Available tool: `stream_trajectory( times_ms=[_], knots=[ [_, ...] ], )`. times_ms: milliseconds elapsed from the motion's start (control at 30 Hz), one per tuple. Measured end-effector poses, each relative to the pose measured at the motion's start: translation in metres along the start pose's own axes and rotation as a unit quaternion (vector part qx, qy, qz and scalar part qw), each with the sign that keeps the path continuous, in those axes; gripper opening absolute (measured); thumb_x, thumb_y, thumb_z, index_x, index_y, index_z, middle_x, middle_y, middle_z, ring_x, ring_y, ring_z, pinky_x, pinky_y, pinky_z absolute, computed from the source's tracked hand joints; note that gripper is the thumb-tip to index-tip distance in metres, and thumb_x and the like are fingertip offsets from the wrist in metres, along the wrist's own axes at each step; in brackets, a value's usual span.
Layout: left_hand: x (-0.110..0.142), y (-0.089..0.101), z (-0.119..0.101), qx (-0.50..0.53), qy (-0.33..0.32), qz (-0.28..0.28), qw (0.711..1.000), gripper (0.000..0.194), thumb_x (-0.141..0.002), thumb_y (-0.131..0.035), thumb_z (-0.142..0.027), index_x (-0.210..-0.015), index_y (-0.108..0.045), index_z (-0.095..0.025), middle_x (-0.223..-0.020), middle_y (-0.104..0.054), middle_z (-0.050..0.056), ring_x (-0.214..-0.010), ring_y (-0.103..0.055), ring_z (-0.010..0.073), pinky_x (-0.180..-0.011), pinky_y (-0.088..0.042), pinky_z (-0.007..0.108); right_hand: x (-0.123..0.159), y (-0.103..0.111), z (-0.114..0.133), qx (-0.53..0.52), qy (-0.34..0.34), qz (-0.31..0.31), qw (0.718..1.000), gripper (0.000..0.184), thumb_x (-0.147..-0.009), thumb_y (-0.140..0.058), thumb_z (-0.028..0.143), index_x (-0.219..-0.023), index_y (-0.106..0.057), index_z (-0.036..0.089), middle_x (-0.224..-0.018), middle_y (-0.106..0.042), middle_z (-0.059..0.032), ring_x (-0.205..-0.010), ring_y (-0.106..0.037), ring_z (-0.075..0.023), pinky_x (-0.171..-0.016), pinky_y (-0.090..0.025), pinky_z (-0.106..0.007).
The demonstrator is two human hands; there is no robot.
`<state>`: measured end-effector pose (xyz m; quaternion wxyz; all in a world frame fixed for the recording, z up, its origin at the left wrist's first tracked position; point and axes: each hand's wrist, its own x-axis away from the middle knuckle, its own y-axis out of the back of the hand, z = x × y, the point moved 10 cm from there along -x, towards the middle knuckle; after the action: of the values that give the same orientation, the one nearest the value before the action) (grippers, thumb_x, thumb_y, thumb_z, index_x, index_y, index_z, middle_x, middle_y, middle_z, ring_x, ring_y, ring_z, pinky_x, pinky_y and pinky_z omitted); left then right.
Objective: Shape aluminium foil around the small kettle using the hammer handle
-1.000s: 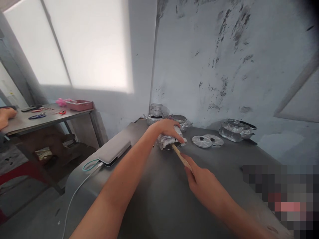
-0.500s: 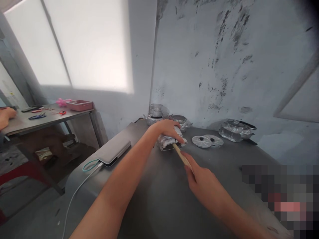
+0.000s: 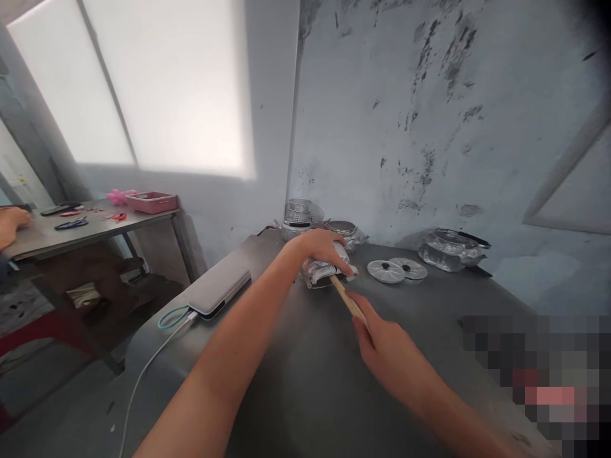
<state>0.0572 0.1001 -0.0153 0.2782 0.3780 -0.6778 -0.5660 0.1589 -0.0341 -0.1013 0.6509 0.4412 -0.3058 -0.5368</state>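
My left hand (image 3: 322,247) lies on top of a small plastic-wrapped metal pan (image 3: 321,272) near the back of the grey metal table (image 3: 305,381), fingers curled over it. The pan's wooden handle (image 3: 347,299) sticks out toward me, and my right hand (image 3: 389,346) is closed round its near end. The pan rests on the table surface.
Two round lids (image 3: 397,270), a wrapped pot (image 3: 451,249) and stacked metal cookware (image 3: 299,216) stand along the wall. A grey power bank (image 3: 219,291) with a cable (image 3: 153,359) lies at the left edge. Another person's hand (image 3: 12,222) rests on a side table (image 3: 71,226) far left.
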Motion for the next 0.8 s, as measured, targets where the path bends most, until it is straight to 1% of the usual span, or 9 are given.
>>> stream_trajectory(
  times_ms=[133,200,300,400,467,600,700,800],
  knots=[
    [-0.002,-0.001,0.000,-0.008,-0.003,-0.003,1.000,0.095,-0.050,-0.060,-0.084,-0.130,-0.046,-0.035,-0.134,-0.050,0.001,-0.111,-0.052,0.0336,-0.083,-0.046,0.036,-0.001,-0.008,-0.002,0.010,0.008,0.014,1.000,0.042,-0.095,-0.030,0.030,-0.137,-0.034,0.035,-0.069,-0.064,-0.0008,-0.061,-0.063,-0.0198,-0.055,-0.032,-0.024],
    [-0.003,-0.001,0.000,-0.014,0.000,-0.002,1.000,0.095,-0.050,-0.060,-0.084,-0.131,-0.046,-0.035,-0.133,-0.051,0.001,-0.111,-0.052,0.0336,-0.083,-0.045,0.036,-0.001,-0.009,-0.003,0.011,0.010,0.017,1.000,0.041,-0.095,-0.031,0.030,-0.136,-0.035,0.035,-0.071,-0.065,-0.0016,-0.063,-0.064,-0.0204,-0.055,-0.032,-0.024],
    [-0.002,-0.001,-0.001,-0.016,0.002,-0.004,1.000,0.095,-0.050,-0.059,-0.085,-0.130,-0.046,-0.035,-0.133,-0.051,0.002,-0.112,-0.052,0.0330,-0.083,-0.046,0.036,0.000,-0.005,-0.001,-0.005,0.008,0.020,1.000,0.040,-0.095,-0.029,0.030,-0.134,-0.036,0.035,-0.064,-0.062,0.0006,-0.054,-0.060,-0.0181,-0.052,-0.031,-0.024],
    [-0.001,0.000,-0.002,-0.013,-0.001,-0.007,1.000,0.094,-0.051,-0.060,-0.084,-0.129,-0.047,-0.035,-0.133,-0.051,0.002,-0.111,-0.053,0.0327,-0.083,-0.046,0.036,0.000,0.002,0.002,-0.011,0.005,0.001,1.000,0.040,-0.096,-0.027,0.032,-0.135,-0.033,0.037,-0.057,-0.058,0.0036,-0.047,-0.056,-0.0167,-0.050,-0.029,-0.023],
    [0.000,0.000,-0.002,-0.010,-0.002,-0.005,1.000,0.092,-0.052,-0.060,-0.082,-0.130,-0.047,-0.035,-0.134,-0.051,0.002,-0.111,-0.053,0.0331,-0.083,-0.047,0.036,-0.001,0.004,0.001,0.002,0.003,-0.007,1.000,0.041,-0.096,-0.027,0.033,-0.136,-0.031,0.037,-0.057,-0.058,0.0035,-0.048,-0.056,-0.0171,-0.051,-0.029,-0.023],
    [0.000,0.000,-0.002,-0.009,-0.003,-0.007,1.000,0.091,-0.053,-0.061,-0.081,-0.130,-0.047,-0.035,-0.134,-0.051,0.001,-0.111,-0.053,0.0333,-0.084,-0.047,0.037,-0.002,-0.004,-0.005,0.039,0.002,0.018,0.999,0.041,-0.095,-0.030,0.030,-0.135,-0.035,0.033,-0.064,-0.062,-0.0003,-0.056,-0.061,-0.0192,-0.053,-0.029,-0.024],
    [-0.002,0.000,-0.001,-0.011,-0.005,-0.006,1.000,0.092,-0.052,-0.061,-0.082,-0.130,-0.047,-0.035,-0.134,-0.051,0.001,-0.112,-0.053,0.0335,-0.084,-0.047,0.037,-0.003,-0.003,-0.004,0.031,0.010,0.018,0.999,0.040,-0.095,-0.030,0.029,-0.134,-0.036,0.033,-0.067,-0.063,-0.0007,-0.059,-0.062,-0.0193,-0.054,-0.029,-0.024],
    [-0.002,-0.001,0.001,-0.009,-0.005,-0.004,1.000,0.094,-0.052,-0.060,-0.083,-0.131,-0.046,-0.035,-0.134,-0.050,0.001,-0.112,-0.052,0.0337,-0.083,-0.047,0.038,-0.001,0.002,0.001,0.010,0.009,0.006,1.000,0.039,-0.095,-0.030,0.031,-0.134,-0.037,0.033,-0.064,-0.061,0.0007,-0.055,-0.060,-0.0179,-0.053,-0.029,-0.024]
  ],
)
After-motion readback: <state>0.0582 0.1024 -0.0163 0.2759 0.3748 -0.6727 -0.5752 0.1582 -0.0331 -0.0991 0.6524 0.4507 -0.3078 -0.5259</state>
